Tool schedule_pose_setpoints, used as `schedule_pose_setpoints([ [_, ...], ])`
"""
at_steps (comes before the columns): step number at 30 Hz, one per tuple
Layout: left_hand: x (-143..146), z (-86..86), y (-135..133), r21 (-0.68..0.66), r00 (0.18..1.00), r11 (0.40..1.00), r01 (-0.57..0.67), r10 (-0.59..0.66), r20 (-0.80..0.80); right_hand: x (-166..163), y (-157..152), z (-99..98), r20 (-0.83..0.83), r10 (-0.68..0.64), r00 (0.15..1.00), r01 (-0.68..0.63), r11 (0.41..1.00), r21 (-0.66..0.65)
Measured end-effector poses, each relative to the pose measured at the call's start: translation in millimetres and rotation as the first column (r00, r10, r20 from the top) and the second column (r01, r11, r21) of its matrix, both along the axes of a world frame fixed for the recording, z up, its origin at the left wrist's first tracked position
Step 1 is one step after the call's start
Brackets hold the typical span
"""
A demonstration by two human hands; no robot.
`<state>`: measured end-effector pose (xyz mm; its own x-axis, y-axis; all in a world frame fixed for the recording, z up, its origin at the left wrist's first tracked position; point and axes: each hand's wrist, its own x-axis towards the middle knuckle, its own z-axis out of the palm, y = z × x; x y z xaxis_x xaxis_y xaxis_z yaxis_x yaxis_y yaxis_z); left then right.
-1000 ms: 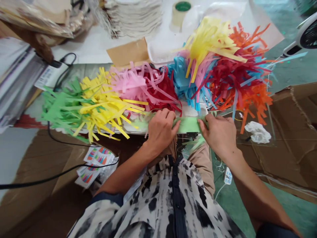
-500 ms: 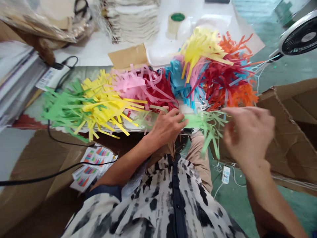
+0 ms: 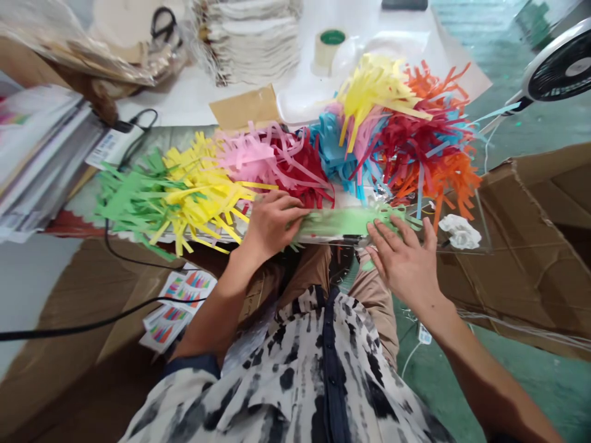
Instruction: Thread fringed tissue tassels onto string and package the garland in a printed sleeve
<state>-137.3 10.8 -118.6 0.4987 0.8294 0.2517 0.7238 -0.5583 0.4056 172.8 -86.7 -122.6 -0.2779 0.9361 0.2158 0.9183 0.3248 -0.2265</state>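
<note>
A strip of light green fringed paper (image 3: 344,221) lies along the near edge of the table. My left hand (image 3: 270,223) presses on its left end with fingers bent over it. My right hand (image 3: 404,258) lies flat on its right end, fingers stretched out and spread. Behind the strip are piles of cut paper fringe: green (image 3: 132,200), yellow (image 3: 201,187), pink (image 3: 252,154), dark red (image 3: 302,166), blue (image 3: 335,154), and a mixed red, orange and yellow heap (image 3: 415,135).
A tape roll (image 3: 327,46), stacked white items (image 3: 252,37) and scissors (image 3: 164,24) sit at the back. Paper stacks (image 3: 37,147) lie left, a crumpled white wad (image 3: 459,231) right. A fan (image 3: 556,67), cardboard boxes (image 3: 535,246) and a black cable (image 3: 115,314) surround me.
My right hand swung out to the right, then came back down flat on the green strip. My left hand slid a little to the left along it.
</note>
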Motion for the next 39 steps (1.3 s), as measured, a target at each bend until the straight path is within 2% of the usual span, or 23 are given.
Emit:
schedule_pose_setpoints([
  [1,-9.3,3.7,2.4,-0.033,0.999,0.999,-0.016,0.017,0.033,-0.7,0.1,1.0,-0.015,-0.004,1.000,0.004,1.000,-0.008],
  [3,-20.2,15.1,2.6,-0.015,0.983,0.984,-0.175,0.176,0.062,-2.0,1.1,2.2,-0.061,-0.009,0.998,0.007,0.999,-0.032],
  [5,-16.4,29.1,-5.0,0.130,0.908,0.899,-0.418,0.413,0.070,-2.7,2.5,2.9,-0.098,-0.015,0.995,0.010,0.999,-0.044],
  [6,-8.3,35.3,-11.5,0.220,0.865,0.838,-0.500,0.494,0.086,-3.0,3.1,3.3,-0.106,-0.014,0.994,0.009,0.999,-0.046],
  [7,3.2,39.5,-19.2,0.286,0.856,0.809,-0.514,0.507,0.106,-3.5,3.4,3.7,-0.109,-0.014,0.994,0.008,0.999,-0.048],
  [8,17.4,41.1,-27.4,0.322,0.881,0.821,-0.470,0.455,0.126,-4.2,3.5,3.9,-0.107,-0.013,0.994,0.008,0.999,-0.049],
  [9,33.0,39.5,-35.4,0.315,0.939,0.885,-0.343,0.324,0.115,-5.2,3.3,3.9,-0.100,-0.013,0.995,0.008,0.999,-0.048],
  [10,48.6,34.5,-42.4,0.278,0.986,0.947,-0.161,0.142,0.086,-6.2,2.9,3.5,-0.088,-0.012,0.996,0.008,0.999,-0.044],
  [11,63.0,26.5,-48.1,0.262,0.998,0.965,0.008,-0.025,0.060,-7.1,2.4,2.7,-0.071,-0.010,0.997,0.008,0.999,-0.032],
  [12,75.3,16.4,-52.2,0.248,0.990,0.960,0.131,-0.138,0.012,-7.4,1.9,1.5,-0.046,-0.007,0.999,0.007,1.000,-0.012],
  [13,84.6,5.4,-54.8,0.222,0.982,0.956,0.191,-0.185,-0.049,-6.6,1.7,-0.1,-0.014,-0.004,1.000,0.004,1.000,0.018],
  [15,94.3,-15.0,-57.5,0.168,0.973,0.964,0.207,-0.185,-0.140,-0.3,2.0,-3.1,0.052,0.010,0.999,-0.016,0.995,0.100],
  [17,94.9,-27.8,-60.2,0.136,0.965,0.973,0.188,-0.158,-0.208,12.7,3.2,-4.0,0.091,0.016,0.996,-0.032,0.983,0.182],
  [20,91.1,-32.6,-67.6,0.146,0.957,0.974,0.174,-0.132,-0.259,35.4,3.8,1.4,0.058,-0.104,0.993,0.079,0.941,0.329],
  [22,90.4,-32.6,-72.9,0.184,0.957,0.967,0.175,-0.123,-0.263,41.3,0.4,7.9,-0.008,-0.226,0.974,0.206,0.871,0.446],
  [24,91.7,-34.2,-76.0,0.226,0.963,0.959,0.172,-0.115,-0.245,33.7,-6.5,13.7,-0.051,-0.223,0.973,0.217,0.826,0.521],
  [25,92.5,-35.6,-76.3,0.242,0.967,0.956,0.166,-0.109,-0.231,25.5,-10.6,15.2,-0.045,-0.171,0.984,0.169,0.831,0.530],
  [27,93.5,-38.6,-75.2,0.264,0.975,0.953,0.150,-0.100,-0.196,5.6,-17.5,14.5,0.024,-0.022,0.999,0.008,0.881,0.474],
  [29,93.0,-40.6,-72.4,0.280,0.985,0.952,0.127,-0.088,-0.149,-10.2,-20.1,8.4,0.092,0.052,0.994,-0.081,0.937,0.339],
  [31,90.6,-41.4,-68.9,0.283,0.993,0.954,0.100,-0.076,-0.094,-15.0,-17.7,-0.9,0.107,0.047,0.993,-0.072,0.969,0.236],
  [35,81.9,-40.2,-61.4,0.248,0.992,0.961,0.119,-0.125,0.008,0.2,-6.0,-15.8,0.040,0.027,0.999,-0.037,0.959,0.281],
  [39,74.7,-32.3,-55.2,0.198,0.989,0.975,0.098,-0.119,0.093,12.7,5.2,-14.4,-0.053,0.048,0.997,-0.035,0.972,0.230],
])
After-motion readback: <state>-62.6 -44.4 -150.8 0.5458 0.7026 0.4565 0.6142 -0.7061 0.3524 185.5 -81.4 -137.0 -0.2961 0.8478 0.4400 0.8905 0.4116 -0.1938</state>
